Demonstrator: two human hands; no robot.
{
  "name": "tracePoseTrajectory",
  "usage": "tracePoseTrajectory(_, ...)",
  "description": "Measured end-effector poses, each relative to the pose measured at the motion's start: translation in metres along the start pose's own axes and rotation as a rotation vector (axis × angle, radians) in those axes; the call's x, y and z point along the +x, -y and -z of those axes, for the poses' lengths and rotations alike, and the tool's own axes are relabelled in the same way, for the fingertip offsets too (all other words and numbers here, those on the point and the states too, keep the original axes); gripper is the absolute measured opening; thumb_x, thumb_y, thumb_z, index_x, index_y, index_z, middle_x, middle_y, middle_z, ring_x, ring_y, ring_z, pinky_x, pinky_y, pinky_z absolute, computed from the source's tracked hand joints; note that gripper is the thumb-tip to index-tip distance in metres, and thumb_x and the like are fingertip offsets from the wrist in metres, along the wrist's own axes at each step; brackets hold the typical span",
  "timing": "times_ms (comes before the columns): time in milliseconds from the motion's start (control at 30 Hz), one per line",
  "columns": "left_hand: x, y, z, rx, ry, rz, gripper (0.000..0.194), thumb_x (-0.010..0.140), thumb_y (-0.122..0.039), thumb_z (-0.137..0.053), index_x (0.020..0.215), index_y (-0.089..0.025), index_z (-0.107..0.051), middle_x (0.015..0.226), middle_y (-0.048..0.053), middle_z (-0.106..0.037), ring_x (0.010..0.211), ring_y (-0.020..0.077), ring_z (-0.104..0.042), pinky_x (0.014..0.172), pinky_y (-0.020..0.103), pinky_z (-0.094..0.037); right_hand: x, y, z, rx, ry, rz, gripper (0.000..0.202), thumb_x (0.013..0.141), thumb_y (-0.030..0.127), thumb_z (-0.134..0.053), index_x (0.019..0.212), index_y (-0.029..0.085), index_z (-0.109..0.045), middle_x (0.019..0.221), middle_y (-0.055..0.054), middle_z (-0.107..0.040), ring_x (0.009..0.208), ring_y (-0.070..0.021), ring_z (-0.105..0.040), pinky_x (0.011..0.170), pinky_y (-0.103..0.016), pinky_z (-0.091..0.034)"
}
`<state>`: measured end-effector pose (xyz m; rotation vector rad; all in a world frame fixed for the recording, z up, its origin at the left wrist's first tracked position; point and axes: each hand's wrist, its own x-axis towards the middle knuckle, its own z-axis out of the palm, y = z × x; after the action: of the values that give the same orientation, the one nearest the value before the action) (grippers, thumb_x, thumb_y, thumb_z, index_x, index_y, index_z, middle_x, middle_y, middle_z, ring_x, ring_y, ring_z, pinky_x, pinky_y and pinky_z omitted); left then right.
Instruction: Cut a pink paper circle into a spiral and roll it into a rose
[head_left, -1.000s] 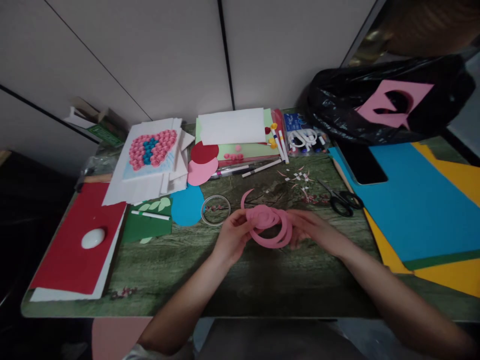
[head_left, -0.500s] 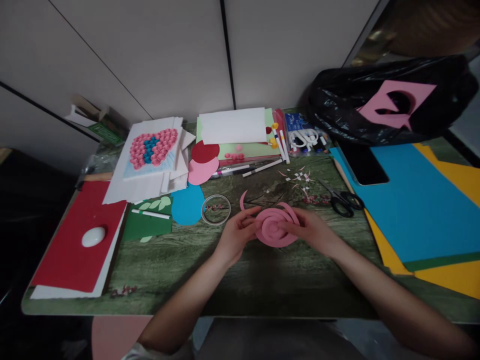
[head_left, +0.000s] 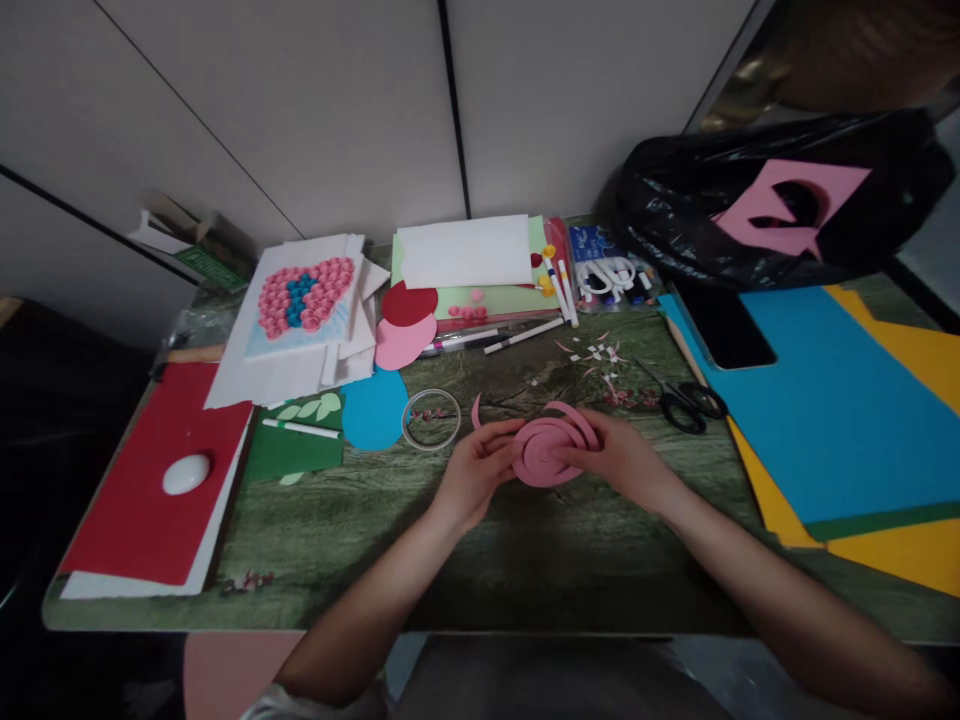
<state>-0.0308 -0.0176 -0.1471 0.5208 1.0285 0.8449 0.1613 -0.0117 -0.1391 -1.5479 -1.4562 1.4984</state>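
A pink paper spiral (head_left: 546,455) is held just above the table between my two hands. My left hand (head_left: 480,470) grips its left edge between thumb and fingers. On the opposite edge, my right hand (head_left: 619,455) pinches it, with the thumb reaching in toward the coils. One loose curl rises along the top of the spiral. A thin pink paper strip (head_left: 476,411) shows just beyond my left fingertips; whether it joins the spiral I cannot tell. Black-handled scissors (head_left: 691,405) lie to the right of my right hand, and a roll of tape (head_left: 431,420) lies to the left.
A sheet with pink and blue paper rosettes (head_left: 306,295) lies at the back left. Red paper (head_left: 142,490) bears a white oval object (head_left: 186,474). Blue card (head_left: 862,420) and a phone (head_left: 724,325) lie right, before a black plastic bag (head_left: 675,200). Paper scraps (head_left: 596,352) litter the middle.
The spiral's coils look drawn closer together and flatter. The pink strip by my left hand has shifted slightly left and down. Both hands stay nearly in place.
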Motion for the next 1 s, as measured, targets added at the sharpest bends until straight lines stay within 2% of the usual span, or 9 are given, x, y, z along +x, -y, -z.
tracePoseTrajectory(133, -0.006, -0.005, -0.001, 0.219, -0.093, -0.349, 0.028, 0.071, -0.022, -0.071, 0.098, -0.019, -0.067, 0.103, 0.006, -0.067, 0.095, 0.0184, -0.061, 0.084, 0.029, -0.046, 0.002, -0.005, 0.003, 0.043, -0.056, -0.003, 0.039, 0.069, 0.036, -0.071, 0.104, 0.020, -0.064, 0.090, -0.003, -0.069, 0.084, -0.0218, -0.063, 0.073, -0.035, -0.051)
tracePoseTrajectory(200, -0.009, -0.009, 0.000, 0.335, -0.180, -0.508, 0.019, 0.075, -0.021, -0.067, 0.094, -0.021, -0.067, 0.095, 0.004, -0.066, 0.089, 0.0159, -0.060, 0.081, 0.026, -0.045, 0.002, -0.006, 0.008, 0.105, -0.086, 0.022, 0.035, 0.069, 0.039, -0.070, 0.098, 0.021, -0.065, 0.088, -0.003, -0.069, 0.083, -0.0214, -0.063, 0.070, -0.033, -0.051)
tracePoseTrajectory(300, -0.011, -0.014, 0.002, 0.381, -0.229, -0.562, 0.009, 0.077, -0.023, -0.064, 0.086, -0.021, -0.067, 0.084, 0.002, -0.063, 0.079, 0.0145, -0.059, 0.073, 0.024, -0.045, -0.004, 0.000, 0.018, 0.018, -0.128, 0.078, 0.027, 0.072, 0.042, -0.068, 0.088, 0.021, -0.064, 0.079, -0.002, -0.067, 0.073, -0.0202, -0.063, 0.062, -0.031, -0.049)
tracePoseTrajectory(400, -0.010, -0.015, 0.003, 0.359, -0.209, -0.518, 0.008, 0.077, -0.026, -0.065, 0.082, -0.021, -0.067, 0.080, 0.002, -0.064, 0.076, 0.0148, -0.059, 0.071, 0.024, -0.045, -0.015, 0.011, 0.027, -0.389, -0.284, 0.178, 0.019, 0.077, 0.041, -0.063, 0.080, 0.022, -0.064, 0.067, -0.002, -0.064, 0.061, -0.0194, -0.059, 0.054, -0.030, -0.044)
tracePoseTrajectory(500, -0.012, -0.014, 0.002, 0.244, -0.001, -0.280, 0.019, 0.076, -0.031, -0.067, 0.089, -0.018, -0.068, 0.084, 0.005, -0.068, 0.078, 0.0175, -0.062, 0.075, 0.030, -0.048, -0.025, 0.013, 0.027, -0.650, -0.406, 0.369, 0.017, 0.085, 0.034, -0.054, 0.094, 0.024, -0.065, 0.085, -0.006, -0.070, 0.073, -0.0221, -0.064, 0.064, -0.033, -0.048)
tracePoseTrajectory(600, -0.013, -0.011, -0.001, -0.012, 0.301, 0.065, 0.043, 0.072, -0.038, -0.070, 0.108, -0.015, -0.064, 0.101, 0.013, -0.068, 0.092, 0.0252, -0.064, 0.084, 0.041, -0.048, -0.027, 0.008, 0.018, -0.801, -0.273, 0.598, 0.025, 0.089, 0.021, -0.046, 0.106, 0.029, -0.063, 0.101, -0.006, -0.070, 0.094, -0.0234, -0.064, 0.082, -0.037, -0.049)
tracePoseTrajectory(667, -0.012, -0.008, -0.001, -0.175, 0.371, 0.195, 0.049, 0.071, -0.041, -0.071, 0.110, -0.014, -0.063, 0.105, 0.014, -0.067, 0.097, 0.0260, -0.063, 0.088, 0.044, -0.047, -0.025, 0.003, 0.008, -0.841, -0.111, 0.759, 0.032, 0.089, 0.015, -0.042, 0.109, 0.030, -0.061, 0.107, -0.004, -0.069, 0.104, -0.0226, -0.061, 0.091, -0.040, -0.047)
tracePoseTrajectory(833, -0.001, 0.000, 0.003, -0.285, 0.163, 0.162, 0.027, 0.070, -0.022, -0.072, 0.094, -0.010, -0.068, 0.087, 0.009, -0.069, 0.077, 0.0159, -0.063, 0.075, 0.028, -0.048, -0.018, 0.002, -0.006, -0.868, 0.090, 0.951, 0.038, 0.084, 0.010, -0.046, 0.117, 0.026, -0.057, 0.115, -0.003, -0.066, 0.117, -0.0214, -0.052, 0.105, -0.047, -0.036)
tracePoseTrajectory(1000, 0.001, -0.003, 0.003, -0.264, 0.060, 0.093, 0.028, 0.065, -0.009, -0.070, 0.093, -0.009, -0.067, 0.089, 0.009, -0.070, 0.081, 0.0161, -0.063, 0.078, 0.027, -0.046, -0.016, 0.010, 0.005, -0.522, 0.081, 0.628, 0.053, 0.076, 0.024, -0.062, 0.127, 0.029, -0.048, 0.137, -0.006, -0.048, 0.132, -0.0263, -0.035, 0.108, -0.053, -0.028)
